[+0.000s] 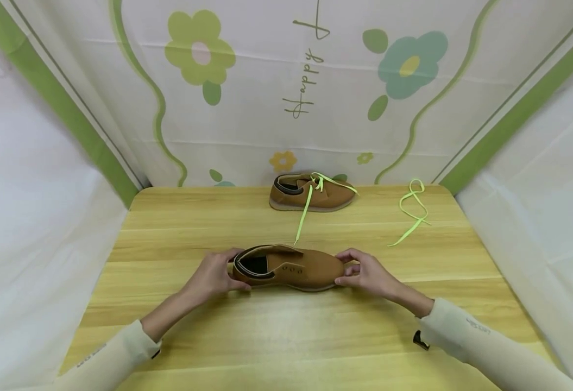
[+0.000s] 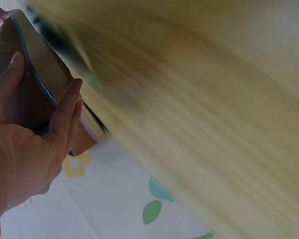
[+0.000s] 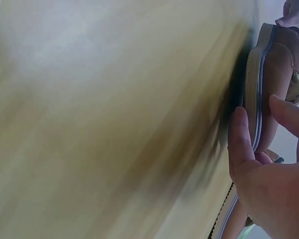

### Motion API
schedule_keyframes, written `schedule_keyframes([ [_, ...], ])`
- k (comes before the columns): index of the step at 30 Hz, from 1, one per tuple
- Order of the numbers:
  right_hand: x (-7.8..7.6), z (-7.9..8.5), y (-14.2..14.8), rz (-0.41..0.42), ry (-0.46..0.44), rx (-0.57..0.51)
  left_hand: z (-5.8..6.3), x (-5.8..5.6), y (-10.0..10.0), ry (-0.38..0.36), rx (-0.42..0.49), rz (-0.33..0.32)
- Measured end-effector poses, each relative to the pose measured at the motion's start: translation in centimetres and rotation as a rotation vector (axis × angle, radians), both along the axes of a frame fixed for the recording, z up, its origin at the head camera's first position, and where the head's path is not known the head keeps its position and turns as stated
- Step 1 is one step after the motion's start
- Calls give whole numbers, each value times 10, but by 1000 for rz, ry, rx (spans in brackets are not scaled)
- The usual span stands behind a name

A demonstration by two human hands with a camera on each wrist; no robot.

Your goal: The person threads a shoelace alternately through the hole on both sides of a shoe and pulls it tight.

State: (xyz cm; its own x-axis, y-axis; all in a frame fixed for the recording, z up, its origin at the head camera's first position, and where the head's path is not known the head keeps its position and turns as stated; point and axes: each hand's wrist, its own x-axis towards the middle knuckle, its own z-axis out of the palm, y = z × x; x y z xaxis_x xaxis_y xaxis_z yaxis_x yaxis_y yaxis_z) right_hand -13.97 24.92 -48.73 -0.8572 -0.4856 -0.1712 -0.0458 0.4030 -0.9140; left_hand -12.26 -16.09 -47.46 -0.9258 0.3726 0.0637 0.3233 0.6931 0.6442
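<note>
A brown shoe (image 1: 322, 269) with no lace in its eyelets lies sideways near the middle of the table, toe pointing right. My left hand (image 1: 216, 274) grips its heel, thumb on the near side and fingers round the far side. At the toe, my right hand (image 1: 366, 273) holds the front between thumb and fingers. In the left wrist view the heel end of the shoe (image 2: 37, 97) sits between thumb and fingers. The right wrist view shows the fingertips along the pale sole edge and the thumb on the upper (image 3: 276, 84).
Behind it stands a matching brown shoe (image 1: 340, 202) with a neon yellow-green lace (image 1: 303, 214) hanging toward the near shoe. Another yellow-green lace (image 1: 405, 233) lies loose at the back right of the wooden table (image 1: 286, 347). A flower-printed curtain (image 1: 266, 125) rises behind the table's far edge.
</note>
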Motion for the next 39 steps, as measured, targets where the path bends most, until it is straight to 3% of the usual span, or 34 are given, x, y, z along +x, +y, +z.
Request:
schedule_keyframes([
  [8,1,-2,0,9,30,11,-4,5,4,-10,35,4],
  [19,0,-5,0,15,92,45,-9,7,2,42,15,-18],
  [26,-8,-2,11,124,121,85,-1,6,-1,24,3,-60],
  [30,-17,9,21,160,147,150,7,5,-2,100,38,-95],
  [39,-41,32,57,21,272,280,20,3,3,288,181,-183],
])
